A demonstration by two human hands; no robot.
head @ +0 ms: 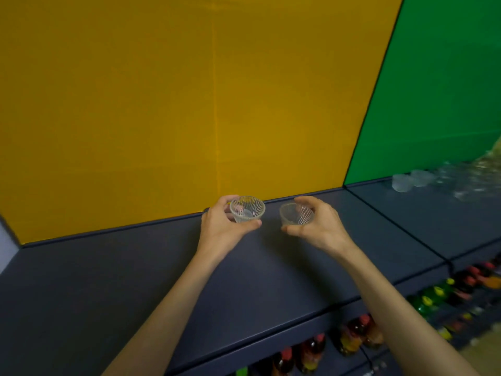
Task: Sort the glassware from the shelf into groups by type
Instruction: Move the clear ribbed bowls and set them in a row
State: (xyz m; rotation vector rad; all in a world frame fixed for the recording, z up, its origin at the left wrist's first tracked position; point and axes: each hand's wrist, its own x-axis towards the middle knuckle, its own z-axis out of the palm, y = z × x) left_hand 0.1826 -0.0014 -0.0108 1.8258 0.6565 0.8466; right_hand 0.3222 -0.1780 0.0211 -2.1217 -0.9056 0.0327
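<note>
My left hand [221, 223] grips a small clear ribbed glass bowl [247, 208] between thumb and fingers, near the back of the dark shelf [108, 280]. A second small ribbed glass bowl [294, 214] is held in my right hand [318, 222] just to the right, tilted toward me. Both bowls hover close above the shelf by the yellow wall; whether they touch it is unclear. More clear glassware [444, 180] stands clustered at the far right, on the neighbouring shelf section before the green wall.
A yellow wall [162, 104] backs the shelf and a green wall [447, 90] backs the right section. Below the shelf's front edge stand rows of coloured drink bottles [360, 335]. A seam [393, 221] divides the two shelf sections.
</note>
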